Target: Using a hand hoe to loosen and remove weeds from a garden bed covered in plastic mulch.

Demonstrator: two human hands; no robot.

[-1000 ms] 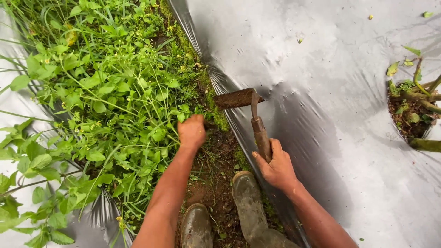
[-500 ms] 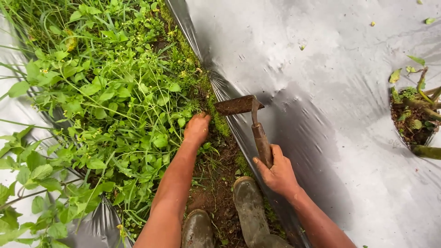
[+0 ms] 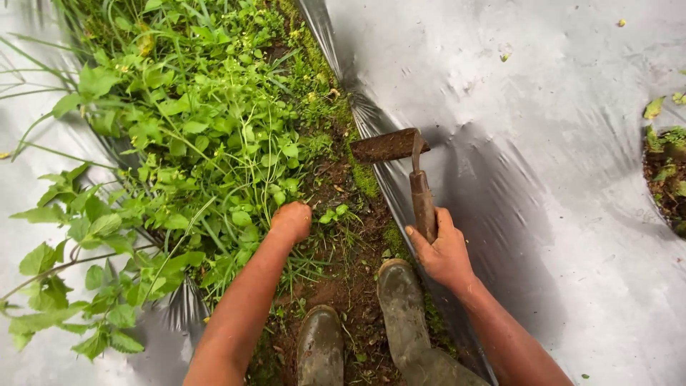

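The left hand (image 3: 291, 221), closed in a fist on the leafy green weeds (image 3: 214, 143), has pulled back toward the body since a moment ago. The right hand (image 3: 444, 251) still grips the rusty short-handled metal hoe (image 3: 418, 179), its blade lifted above the silver plastic mulch sheet (image 3: 572, 143).

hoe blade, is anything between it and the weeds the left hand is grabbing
Nothing solid. The hoe blade is raised over the furrow edge in the right hand. Between it and the weeds, gripped low by the left hand, lie only bare soil and moss. The plastic sheet lies to its right.
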